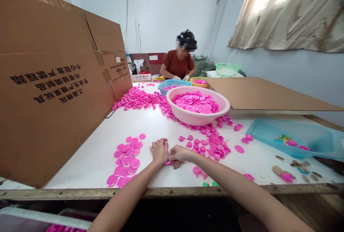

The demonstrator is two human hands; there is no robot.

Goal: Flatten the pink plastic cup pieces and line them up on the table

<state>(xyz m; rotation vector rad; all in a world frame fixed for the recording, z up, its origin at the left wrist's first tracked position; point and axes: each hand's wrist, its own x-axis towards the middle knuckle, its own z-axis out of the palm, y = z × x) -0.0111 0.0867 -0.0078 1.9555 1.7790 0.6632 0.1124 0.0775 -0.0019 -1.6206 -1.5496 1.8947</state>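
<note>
My left hand and my right hand meet over the white tabletop near its front edge. Between them a pink plastic piece shows only in part, with fingers of both hands closed about it. Left of my hands lies a loose spread of flat pink discs. To the right, small pink cup-shaped pieces are heaped and scattered. Beyond my hands stands a pale pink basin, filled with pink discs.
A tall cardboard box walls off the left side. At right are a cardboard sheet, a blue translucent tray and nut shells. A co-worker sits across the table behind a blue basket. More pink pieces lie heaped far left.
</note>
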